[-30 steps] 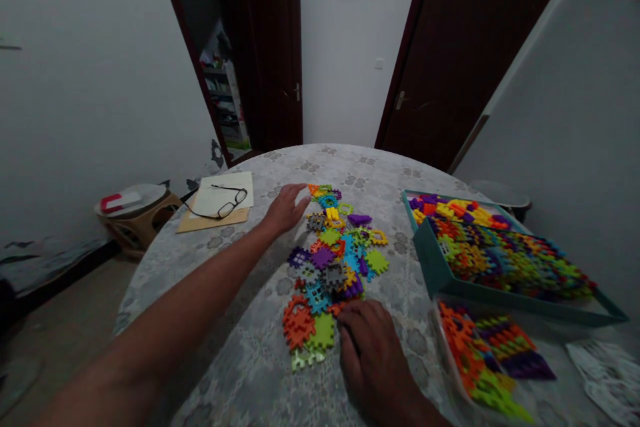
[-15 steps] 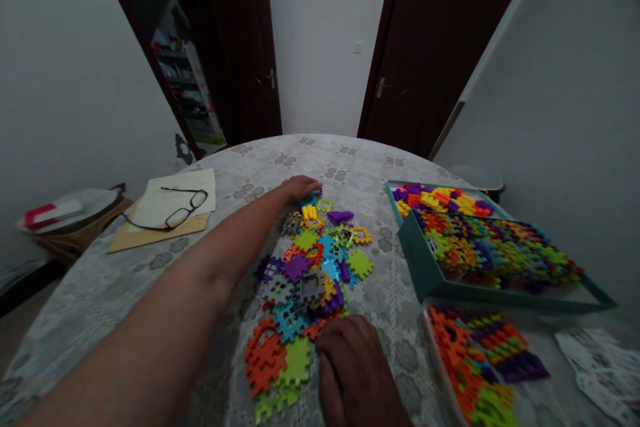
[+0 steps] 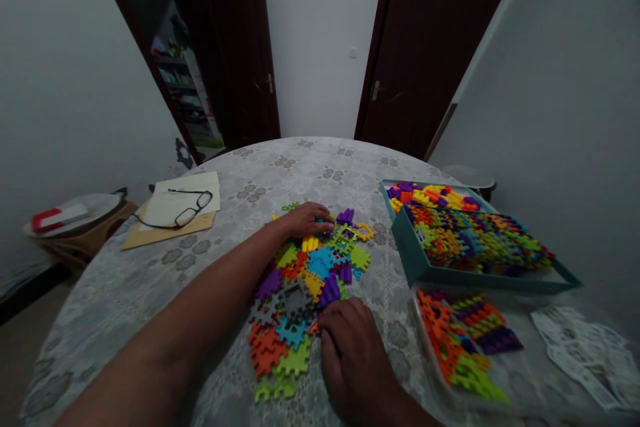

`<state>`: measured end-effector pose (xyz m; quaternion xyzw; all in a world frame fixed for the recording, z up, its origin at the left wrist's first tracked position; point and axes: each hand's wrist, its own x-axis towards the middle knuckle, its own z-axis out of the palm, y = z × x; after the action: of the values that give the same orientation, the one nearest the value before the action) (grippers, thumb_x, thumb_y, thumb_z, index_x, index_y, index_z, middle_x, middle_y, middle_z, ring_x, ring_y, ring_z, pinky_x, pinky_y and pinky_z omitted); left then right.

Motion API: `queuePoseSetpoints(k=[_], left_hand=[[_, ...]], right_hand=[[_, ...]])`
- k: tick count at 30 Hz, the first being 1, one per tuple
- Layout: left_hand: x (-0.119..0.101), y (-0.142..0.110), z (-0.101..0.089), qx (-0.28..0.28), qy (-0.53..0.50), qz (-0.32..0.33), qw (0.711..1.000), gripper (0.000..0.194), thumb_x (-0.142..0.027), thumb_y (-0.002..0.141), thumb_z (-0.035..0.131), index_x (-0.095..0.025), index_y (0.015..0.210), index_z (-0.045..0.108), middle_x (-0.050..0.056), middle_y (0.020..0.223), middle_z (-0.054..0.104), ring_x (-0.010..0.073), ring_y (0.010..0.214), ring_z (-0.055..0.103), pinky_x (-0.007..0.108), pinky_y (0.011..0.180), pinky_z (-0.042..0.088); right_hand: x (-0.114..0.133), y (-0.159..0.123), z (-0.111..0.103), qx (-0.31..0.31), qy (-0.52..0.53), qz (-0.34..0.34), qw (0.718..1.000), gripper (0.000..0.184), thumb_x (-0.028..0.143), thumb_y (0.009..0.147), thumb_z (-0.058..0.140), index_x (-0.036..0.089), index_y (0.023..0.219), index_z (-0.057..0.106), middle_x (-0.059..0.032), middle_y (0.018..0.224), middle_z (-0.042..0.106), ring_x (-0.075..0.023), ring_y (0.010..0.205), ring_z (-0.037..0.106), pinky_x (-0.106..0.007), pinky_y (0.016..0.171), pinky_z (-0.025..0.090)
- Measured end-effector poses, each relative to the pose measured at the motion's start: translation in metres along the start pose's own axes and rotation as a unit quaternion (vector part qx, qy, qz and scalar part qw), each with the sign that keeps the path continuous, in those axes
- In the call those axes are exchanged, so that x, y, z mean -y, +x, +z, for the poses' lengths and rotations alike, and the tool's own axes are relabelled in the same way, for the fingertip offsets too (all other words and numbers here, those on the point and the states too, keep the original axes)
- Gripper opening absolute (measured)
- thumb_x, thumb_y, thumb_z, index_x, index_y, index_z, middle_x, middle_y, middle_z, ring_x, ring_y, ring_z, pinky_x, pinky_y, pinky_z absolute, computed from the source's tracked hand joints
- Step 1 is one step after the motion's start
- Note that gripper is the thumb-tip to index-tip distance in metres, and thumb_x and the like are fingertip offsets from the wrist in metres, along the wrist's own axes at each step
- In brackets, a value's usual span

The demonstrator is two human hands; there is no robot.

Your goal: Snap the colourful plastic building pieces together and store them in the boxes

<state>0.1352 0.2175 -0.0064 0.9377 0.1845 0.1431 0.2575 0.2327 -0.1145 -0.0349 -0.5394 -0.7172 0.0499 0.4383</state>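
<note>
A pile of toothed plastic building pieces in many colours lies mid-table. My left hand (image 3: 310, 219) rests on the pile's far part, fingers stretched to the right and apart, touching pieces next to a green square frame piece (image 3: 345, 235). A blue piece (image 3: 321, 261) and a yellow ribbed piece (image 3: 310, 244) lie just below it. My right hand (image 3: 353, 347) lies at the near right edge of the pile, fingers curled in. Its fingertips are hidden, beside an orange piece (image 3: 314, 327) and a purple ribbed piece (image 3: 330, 291). A grey square piece (image 3: 296, 299) lies left of it.
At right stand a teal box (image 3: 415, 257) of packed pieces and a clear plastic tray (image 3: 423, 340) with more pieces. White printed sheets (image 3: 585, 350) lie beside them. Glasses (image 3: 186, 216) rest on papers (image 3: 163, 203) at left. A patterned cloth covers the round table.
My left hand has come nearer over the pile from its far left edge. Several pieces there have shifted. My right hand stays about where it was, and the view has tilted slightly.
</note>
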Motion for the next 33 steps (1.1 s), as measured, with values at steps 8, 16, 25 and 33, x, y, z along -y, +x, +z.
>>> queuePoseSetpoints(k=[8, 16, 25, 33], left_hand=[[-0.037, -0.04, 0.006, -0.01, 0.003, -0.007, 1.0, 0.059, -0.074, 0.102, 0.06, -0.025, 0.119, 0.088, 0.013, 0.123, 0.084, 0.0299, 0.119, 0.077, 0.04, 0.112, 0.056], [-0.081, -0.082, 0.0, -0.092, 0.027, -0.077, 0.992, 0.056, -0.064, 0.107, 0.054, -0.022, 0.132, 0.079, 0.015, 0.139, 0.078, 0.0331, 0.133, 0.071, 0.047, 0.119, 0.053], [-0.164, -0.195, 0.023, -0.243, 0.105, -0.147, 0.953, 0.043, -0.05, 0.11, 0.057, -0.023, 0.139, 0.072, 0.013, 0.138, 0.076, 0.0299, 0.131, 0.07, 0.048, 0.119, 0.053], [-0.188, -0.24, 0.07, -0.245, 0.187, -0.162, 0.938, 0.063, -0.059, 0.096, 0.079, -0.023, 0.146, 0.07, 0.017, 0.137, 0.071, 0.0367, 0.129, 0.063, 0.055, 0.114, 0.051]], right_hand=[[-0.005, 0.0, 0.002, 0.002, -0.023, 0.016, 1.0, 0.019, 0.007, 0.101, 0.054, 0.022, 0.098, 0.065, -0.0054, 0.098, 0.068, -0.0249, 0.094, 0.057, -0.04, 0.087, 0.043], [-0.019, 0.006, 0.002, -0.012, -0.025, 0.03, 0.999, 0.016, 0.01, 0.1, 0.059, 0.021, 0.094, 0.069, -0.007, 0.095, 0.07, -0.0259, 0.096, 0.06, -0.04, 0.09, 0.045], [-0.027, 0.007, -0.002, -0.012, 0.042, 0.062, 0.997, 0.026, 0.007, 0.099, 0.055, 0.019, 0.106, 0.076, -0.0109, 0.107, 0.075, -0.0279, 0.107, 0.065, -0.041, 0.1, 0.051], [-0.023, 0.005, -0.001, 0.001, 0.018, 0.061, 0.998, 0.026, 0.007, 0.101, 0.054, 0.019, 0.109, 0.075, -0.0113, 0.108, 0.074, -0.0288, 0.11, 0.064, -0.043, 0.104, 0.05]])
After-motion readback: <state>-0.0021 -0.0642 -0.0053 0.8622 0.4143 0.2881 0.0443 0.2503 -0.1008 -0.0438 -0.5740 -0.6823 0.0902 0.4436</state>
